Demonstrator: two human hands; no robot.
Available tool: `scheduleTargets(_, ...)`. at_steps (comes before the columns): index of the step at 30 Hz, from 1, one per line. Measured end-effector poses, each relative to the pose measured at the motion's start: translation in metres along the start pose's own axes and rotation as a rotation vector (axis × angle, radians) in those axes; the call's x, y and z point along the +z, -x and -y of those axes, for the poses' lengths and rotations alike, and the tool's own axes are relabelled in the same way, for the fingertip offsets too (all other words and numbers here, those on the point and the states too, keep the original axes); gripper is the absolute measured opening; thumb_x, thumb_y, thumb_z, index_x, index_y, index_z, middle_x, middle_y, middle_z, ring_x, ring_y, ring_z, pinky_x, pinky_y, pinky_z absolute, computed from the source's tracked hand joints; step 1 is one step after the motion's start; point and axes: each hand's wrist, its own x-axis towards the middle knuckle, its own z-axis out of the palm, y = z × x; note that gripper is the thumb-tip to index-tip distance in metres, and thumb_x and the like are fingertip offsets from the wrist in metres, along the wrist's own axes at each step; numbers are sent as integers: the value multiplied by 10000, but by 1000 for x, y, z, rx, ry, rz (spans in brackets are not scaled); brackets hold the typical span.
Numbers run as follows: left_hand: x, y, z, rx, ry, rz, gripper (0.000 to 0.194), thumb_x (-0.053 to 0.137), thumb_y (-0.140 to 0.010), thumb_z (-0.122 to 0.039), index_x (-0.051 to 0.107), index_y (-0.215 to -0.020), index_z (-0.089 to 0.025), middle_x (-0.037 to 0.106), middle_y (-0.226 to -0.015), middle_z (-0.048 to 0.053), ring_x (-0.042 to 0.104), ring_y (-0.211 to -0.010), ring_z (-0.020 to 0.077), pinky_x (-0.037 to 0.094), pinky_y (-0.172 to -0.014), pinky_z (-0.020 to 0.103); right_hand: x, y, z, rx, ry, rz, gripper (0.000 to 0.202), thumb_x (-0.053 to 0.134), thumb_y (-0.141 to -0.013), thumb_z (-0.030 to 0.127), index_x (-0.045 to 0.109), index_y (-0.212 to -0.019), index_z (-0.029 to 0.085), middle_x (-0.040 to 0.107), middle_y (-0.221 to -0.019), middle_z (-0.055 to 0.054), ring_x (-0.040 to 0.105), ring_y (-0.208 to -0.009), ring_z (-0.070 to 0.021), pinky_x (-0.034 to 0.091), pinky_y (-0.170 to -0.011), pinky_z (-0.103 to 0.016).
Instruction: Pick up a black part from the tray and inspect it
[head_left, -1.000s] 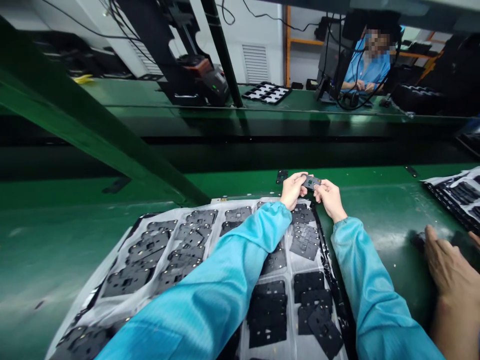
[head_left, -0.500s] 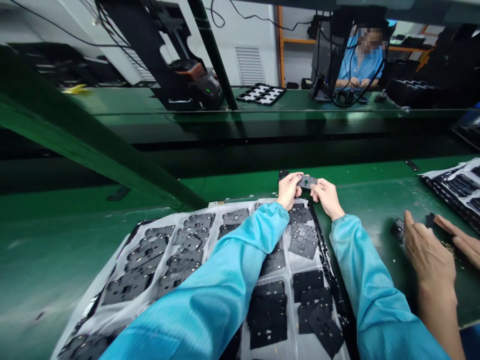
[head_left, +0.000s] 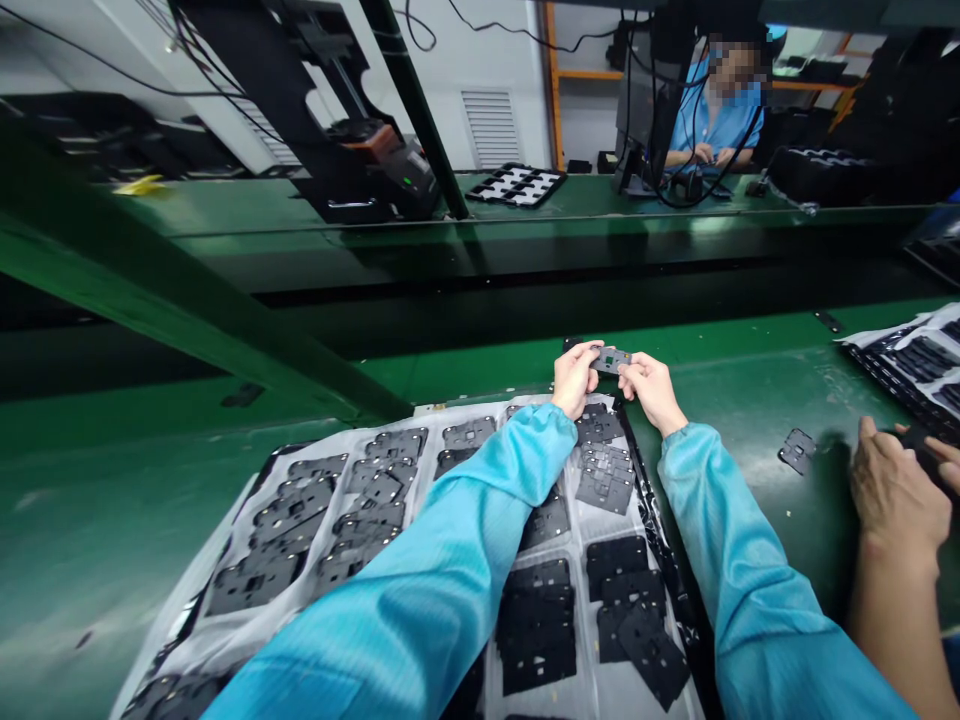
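Between my two hands is a thin dark grey plate with cutouts (head_left: 611, 361), raised over the far right corner of the tray. My left hand (head_left: 574, 378) pinches its left end, and my right hand (head_left: 651, 388) grips its right end between thumb and fingers. Below my sleeves lies a large tray lined with white sheet (head_left: 251, 530), divided into compartments. Several similar grey plates (head_left: 606, 478) overlap in its far right compartment, and blacker plates (head_left: 536, 625) are stacked in the nearer ones. My left forearm hides part of the tray's middle.
At the right, a co-worker's hands (head_left: 900, 490) hold a dark piece beside a loose plate (head_left: 796, 451) on the green bench (head_left: 750, 390). Another lined tray (head_left: 889, 350) lies beyond. A green post (head_left: 225, 300) slants across the left. Someone (head_left: 716, 125) sits at the far bench.
My hands keep hold of the plate with hardly any movement. The co-worker's hands have shifted right, leaving a plate on the bench in plain sight. The view has tilted slightly.
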Motion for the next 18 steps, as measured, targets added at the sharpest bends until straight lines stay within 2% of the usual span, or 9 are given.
scheduleTargets(5,0,-1,-3,-37,28,0,260,614,-782,-274,640,-981,-110,694,-940,92,290,-322,-18,169,-331,183,0,0,1,-4,15,18,235,686,-760,368,563,-788,170,598,-558,27,470,-386,-69,348,-381,-178)
scheduleTargets(8,-1,-1,-5,-55,58,7,249,620,-772,-265,642,-967,-112,683,-839,63,279,-319,-14,166,-337,185,2,1,1,-17,20,18,226,671,-773,368,562,-777,171,596,-567,26,480,-391,-69,357,-382,-176)
scheduleTargets(11,0,-1,-4,-46,52,-29,244,631,-745,-259,661,-930,-101,633,-696,26,282,-305,0,153,-331,190,5,1,-1,-16,42,-29,232,631,-801,389,541,-761,179,590,-579,27,495,-388,-73,367,-369,-176)
scheduleTargets(15,4,1,-3,-3,4,-56,259,636,-726,-260,691,-906,-82,550,-572,-6,295,-302,19,146,-326,197,9,1,-3,-44,58,-114,253,606,-823,428,547,-866,186,579,-602,36,513,-399,-78,376,-358,-170)
scheduleTargets(18,5,1,-2,-7,-23,-60,249,622,-730,-241,702,-903,-80,485,-503,-30,279,-308,18,137,-336,194,11,1,-4,-62,64,-160,295,585,-843,479,550,-874,187,555,-589,41,514,-406,-76,376,-363,-166)
